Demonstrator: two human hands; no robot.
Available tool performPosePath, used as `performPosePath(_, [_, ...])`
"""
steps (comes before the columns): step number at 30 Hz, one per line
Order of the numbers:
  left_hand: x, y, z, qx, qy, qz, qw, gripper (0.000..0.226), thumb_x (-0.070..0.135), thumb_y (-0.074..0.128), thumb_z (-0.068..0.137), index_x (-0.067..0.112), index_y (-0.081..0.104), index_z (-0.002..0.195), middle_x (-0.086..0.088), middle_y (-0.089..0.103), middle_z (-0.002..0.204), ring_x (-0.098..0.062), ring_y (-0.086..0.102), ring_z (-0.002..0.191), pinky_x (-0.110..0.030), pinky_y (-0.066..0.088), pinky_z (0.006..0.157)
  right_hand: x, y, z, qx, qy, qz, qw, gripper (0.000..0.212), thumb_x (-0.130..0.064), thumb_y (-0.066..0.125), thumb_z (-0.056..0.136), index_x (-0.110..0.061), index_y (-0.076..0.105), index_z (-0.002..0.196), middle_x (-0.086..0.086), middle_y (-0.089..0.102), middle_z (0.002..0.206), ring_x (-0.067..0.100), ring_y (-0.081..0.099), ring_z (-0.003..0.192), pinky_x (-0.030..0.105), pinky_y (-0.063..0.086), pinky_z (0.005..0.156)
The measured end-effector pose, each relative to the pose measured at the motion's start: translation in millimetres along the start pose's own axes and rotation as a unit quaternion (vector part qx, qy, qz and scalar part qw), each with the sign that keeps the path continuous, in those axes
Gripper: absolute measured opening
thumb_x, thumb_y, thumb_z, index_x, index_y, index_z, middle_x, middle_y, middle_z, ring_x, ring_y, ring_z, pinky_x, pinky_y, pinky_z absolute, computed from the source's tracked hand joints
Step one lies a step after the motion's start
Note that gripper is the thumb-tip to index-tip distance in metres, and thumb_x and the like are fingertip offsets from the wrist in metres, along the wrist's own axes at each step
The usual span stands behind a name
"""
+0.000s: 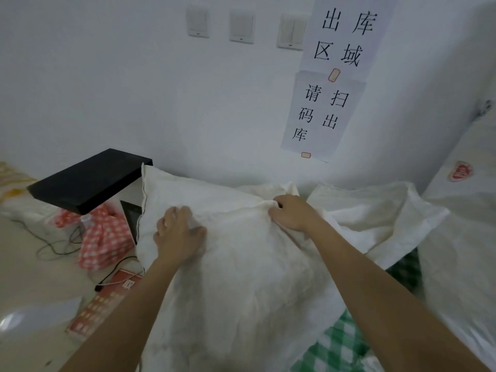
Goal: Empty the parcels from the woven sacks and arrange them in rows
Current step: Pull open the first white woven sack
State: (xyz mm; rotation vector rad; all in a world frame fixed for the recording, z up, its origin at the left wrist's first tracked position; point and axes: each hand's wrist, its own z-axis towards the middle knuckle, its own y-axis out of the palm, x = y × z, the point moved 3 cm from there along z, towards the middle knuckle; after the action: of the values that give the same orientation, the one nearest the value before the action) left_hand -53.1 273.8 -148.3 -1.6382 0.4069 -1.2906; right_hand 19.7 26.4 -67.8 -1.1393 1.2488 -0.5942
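A big white woven sack (241, 277) fills the middle of the view, bulging and creased. My left hand (178, 233) lies on its upper left face with the fingers curled into the cloth. My right hand (291, 212) pinches a fold of the sack near its top edge. A second white sack (381, 210) lies crumpled behind it to the right, and another tall one (461, 251) with a red stamp stands at the far right. No parcels show outside the sacks.
A black flat device (88, 181) sits on a stand at the left, with a red checked bag (104, 234) and black cables (56, 245) below it. A red printed mat (107, 299) lies on the floor. Green checked cloth (338, 345) shows at lower right. Paper signs (324, 111) hang on the wall.
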Motion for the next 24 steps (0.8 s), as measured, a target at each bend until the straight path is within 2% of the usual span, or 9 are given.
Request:
performPosePath(2, [2,-4,8,0.014,-0.003,0.014,1.000,0.065,0.047,0.064,0.081,0.029,0.032,0.135,-0.008,0.013,0.153,-0.033,0.014,0.140,-0.052,0.022,0.111,-5,-1,1,-0.010,-0.016,-0.022,1.000,0.022,-0.031,0.046,0.093,-0.025,0.049,0.072,-0.002,0.056,0.087,0.024,0.054,0.092,0.030,0.035,0.066])
performPosePath(4, [-2,-5,15,-0.016,-0.011,-0.003,1.000,0.071,0.051,0.067,0.078,0.032,0.032,0.135,-0.009,0.014,0.152,-0.035,0.014,0.140,-0.053,0.024,0.111,-6,-3,4,-0.029,-0.010,-0.072,0.997,0.017,-0.034,0.047,0.093,-0.022,0.059,0.091,0.000,0.061,0.109,0.024,0.055,0.107,0.030,0.035,0.073])
performPosePath(8, [-8,-3,18,-0.048,-0.002,-0.075,0.996,0.057,0.048,0.066,0.082,0.026,0.047,0.132,-0.012,0.033,0.143,-0.040,0.038,0.128,-0.047,0.033,0.106,-14,-5,5,-0.085,0.032,-0.218,0.972,0.037,-0.037,0.053,0.091,-0.019,0.055,0.123,0.002,0.056,0.126,0.024,0.054,0.115,0.030,0.038,0.079])
performPosePath(10, [-5,-3,16,-0.033,-0.001,-0.106,0.994,0.045,0.042,0.063,0.087,0.023,0.053,0.127,-0.012,0.038,0.138,-0.038,0.042,0.123,-0.044,0.034,0.104,-26,-2,8,-0.091,0.005,-0.263,0.960,0.059,-0.040,0.055,0.090,-0.021,0.037,0.143,0.006,0.044,0.140,0.029,0.045,0.127,0.035,0.039,0.095])
performPosePath(12, [0,0,14,-0.017,0.006,-0.135,0.991,0.036,0.036,0.062,0.090,0.020,0.057,0.122,-0.012,0.040,0.133,-0.036,0.045,0.119,-0.041,0.036,0.101,-40,5,12,-0.098,-0.042,-0.227,0.968,0.087,-0.052,0.060,0.085,-0.028,0.012,0.153,0.008,0.028,0.152,0.033,0.033,0.137,0.042,0.033,0.109])
performPosePath(15, [5,2,10,0.018,0.031,-0.176,0.984,0.018,0.026,0.057,0.094,0.015,0.063,0.108,-0.009,0.043,0.119,-0.028,0.051,0.106,-0.029,0.037,0.087,-53,19,20,-0.127,-0.056,-0.155,0.978,0.121,-0.063,0.073,0.071,-0.033,-0.012,0.153,0.011,0.012,0.160,0.034,0.024,0.143,0.044,0.028,0.112])
performPosePath(17, [9,2,7,0.039,0.039,-0.191,0.980,0.012,0.023,0.054,0.096,0.015,0.063,0.098,-0.004,0.042,0.111,-0.020,0.049,0.094,-0.025,0.034,0.082,-50,31,26,-0.164,-0.030,-0.137,0.977,0.132,-0.060,0.077,0.069,-0.027,-0.021,0.151,0.014,0.011,0.160,0.033,0.025,0.144,0.042,0.027,0.112])
performPosePath(20, [14,3,9,0.063,0.040,-0.211,0.975,0.010,0.020,0.052,0.097,0.014,0.060,0.093,-0.003,0.045,0.106,-0.017,0.048,0.090,-0.026,0.033,0.080,-40,48,34,-0.168,-0.011,-0.127,0.978,0.121,-0.053,0.078,0.072,-0.012,-0.001,0.154,0.012,0.033,0.153,0.029,0.039,0.136,0.039,0.035,0.107])
performPosePath(24, [25,5,17,0.081,0.031,-0.266,0.960,0.011,0.011,0.049,0.097,0.012,0.055,0.088,-0.012,0.055,0.107,-0.020,0.052,0.088,-0.029,0.037,0.079,-32,57,44,-0.141,-0.015,-0.134,0.981,0.073,-0.047,0.066,0.086,-0.012,0.037,0.144,0.010,0.051,0.138,0.028,0.051,0.123,0.038,0.043,0.099])
